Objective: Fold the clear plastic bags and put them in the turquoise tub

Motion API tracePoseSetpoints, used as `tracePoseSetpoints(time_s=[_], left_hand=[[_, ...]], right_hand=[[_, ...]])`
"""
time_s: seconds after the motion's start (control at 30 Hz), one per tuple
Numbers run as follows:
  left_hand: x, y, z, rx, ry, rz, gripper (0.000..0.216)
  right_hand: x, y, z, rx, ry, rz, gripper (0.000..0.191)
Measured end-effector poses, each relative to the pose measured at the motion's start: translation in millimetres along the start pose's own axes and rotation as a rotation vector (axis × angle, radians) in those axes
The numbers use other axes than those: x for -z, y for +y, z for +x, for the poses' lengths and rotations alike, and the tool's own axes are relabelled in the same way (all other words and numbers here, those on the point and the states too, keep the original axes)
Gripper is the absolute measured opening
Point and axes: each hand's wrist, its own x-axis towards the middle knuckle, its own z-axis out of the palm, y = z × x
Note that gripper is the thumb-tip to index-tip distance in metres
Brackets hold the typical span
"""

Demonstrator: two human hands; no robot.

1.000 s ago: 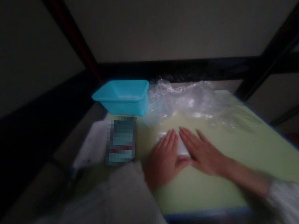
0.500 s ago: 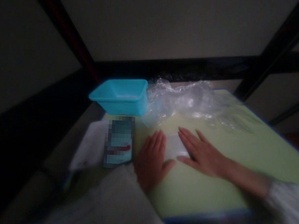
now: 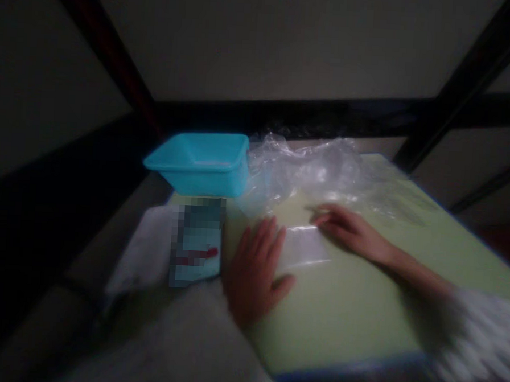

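A small clear plastic sheet or bag (image 3: 305, 248) lies flat on the yellow-green tabletop, its upper and lower edges shining. My left hand (image 3: 254, 273) rests palm down over its left end, fingers stretched and thumb out to the side. At the upper right corner is my right hand (image 3: 355, 233), raised a little, with loosely bent fingers slightly apart. Nothing shows between those fingers, though they are somewhat blurred.
A turquoise plastic basin (image 3: 204, 180) stands at the back left. Beside it spreads a heap of crumpled clear plastic (image 3: 320, 169). A pixelated packet (image 3: 198, 245) and a white sheet (image 3: 143, 248) lie at the left. The table (image 3: 333, 332) has a blue edge.
My right hand has lifted off the plastic piece and moved up and right, its fingers bending. The left hand stays almost in place, its fingers spread a little wider.
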Motion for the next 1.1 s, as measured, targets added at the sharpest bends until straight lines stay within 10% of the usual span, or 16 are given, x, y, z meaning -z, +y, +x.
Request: tracePoseSetpoints(time_s=[0.53,0.73,1.1], left_hand=[[4.5,-24.6,11.1,-0.004,0.209,0.018,0.053],[5.4,-8.5,8.6,-0.481,-0.002,-0.209,0.057],[3.0,-8.4,8.3,-0.462,-0.158,-0.228,0.068]], right_hand=[[5.7,-15.0,-5.3,-0.016,-0.235,0.099,0.013],[8.9,-20.5,-4.3,0.259,-0.332,-0.135,0.012],[11.0,-14.8,-7.0,0.476,-0.281,-0.373,0.016]])
